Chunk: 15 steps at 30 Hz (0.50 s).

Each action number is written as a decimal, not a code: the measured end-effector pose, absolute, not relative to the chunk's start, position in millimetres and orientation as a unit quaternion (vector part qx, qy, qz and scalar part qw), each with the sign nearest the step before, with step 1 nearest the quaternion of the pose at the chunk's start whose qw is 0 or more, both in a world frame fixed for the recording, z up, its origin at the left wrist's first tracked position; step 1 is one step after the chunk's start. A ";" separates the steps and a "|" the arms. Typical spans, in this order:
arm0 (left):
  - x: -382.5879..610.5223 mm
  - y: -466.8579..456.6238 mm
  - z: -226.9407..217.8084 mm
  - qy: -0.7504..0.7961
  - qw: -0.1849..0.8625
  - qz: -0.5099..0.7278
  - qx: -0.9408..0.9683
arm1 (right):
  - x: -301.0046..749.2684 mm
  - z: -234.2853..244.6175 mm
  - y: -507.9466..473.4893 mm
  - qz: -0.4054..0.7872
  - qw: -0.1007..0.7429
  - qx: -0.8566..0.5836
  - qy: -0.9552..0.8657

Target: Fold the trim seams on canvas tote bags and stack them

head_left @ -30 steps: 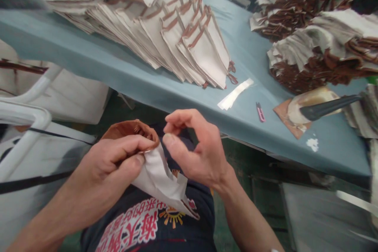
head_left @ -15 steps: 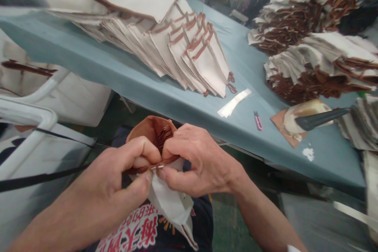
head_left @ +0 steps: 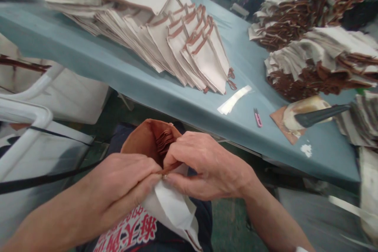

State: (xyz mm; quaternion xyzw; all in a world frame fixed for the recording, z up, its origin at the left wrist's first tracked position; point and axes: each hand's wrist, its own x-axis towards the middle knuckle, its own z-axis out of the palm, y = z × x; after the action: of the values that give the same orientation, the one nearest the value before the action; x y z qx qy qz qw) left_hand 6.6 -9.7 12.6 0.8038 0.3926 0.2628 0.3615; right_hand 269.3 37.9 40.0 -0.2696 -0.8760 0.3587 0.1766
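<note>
Both my hands work over my lap on a cream cloth bag [head_left: 174, 208] with a brown rim [head_left: 144, 141]. My left hand [head_left: 124, 189] is closed, pinching the rim's near edge between thumb and fingers. My right hand [head_left: 206, 165] is closed too, pinching the same edge right beside the left fingertips, with its fingers curled into the bag's brown mouth. The cream body of the bag hangs down over my dark printed shirt [head_left: 132, 236].
A grey-blue table [head_left: 165, 90] runs ahead. On it lie a fanned stack of flat cream bags [head_left: 177, 35], piles of crumpled bags with brown trim [head_left: 313, 59], a white strip [head_left: 234, 99], a small pink tool [head_left: 258, 117] and a dark-handled brush [head_left: 319, 114]. White tubing [head_left: 26, 126] stands at left.
My right hand, apart and empty a second ago, has come in and pinched the bag's rim beside my left hand. The brown mouth has opened wider.
</note>
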 end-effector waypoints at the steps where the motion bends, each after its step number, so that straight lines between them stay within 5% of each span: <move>1: 8.1 -11.1 11.6 0.368 0.354 0.259 0.820 | 269.9 41.0 38.4 0.369 0.183 -0.273 -0.869; 10: 5.4 -7.9 10.0 0.349 0.325 0.282 0.833 | 260.4 41.4 51.0 0.543 0.154 -0.248 -0.787; 15: -0.3 -7.5 7.0 0.351 0.334 0.255 0.837 | 271.7 27.4 41.9 0.465 0.183 -0.202 -0.842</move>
State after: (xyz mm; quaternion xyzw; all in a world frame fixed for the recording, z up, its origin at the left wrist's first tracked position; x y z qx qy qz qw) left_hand -0.3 -7.5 7.0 0.8369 0.3506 0.2550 0.3341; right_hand 271.7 41.9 27.4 -0.2023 -0.8421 0.4654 0.1825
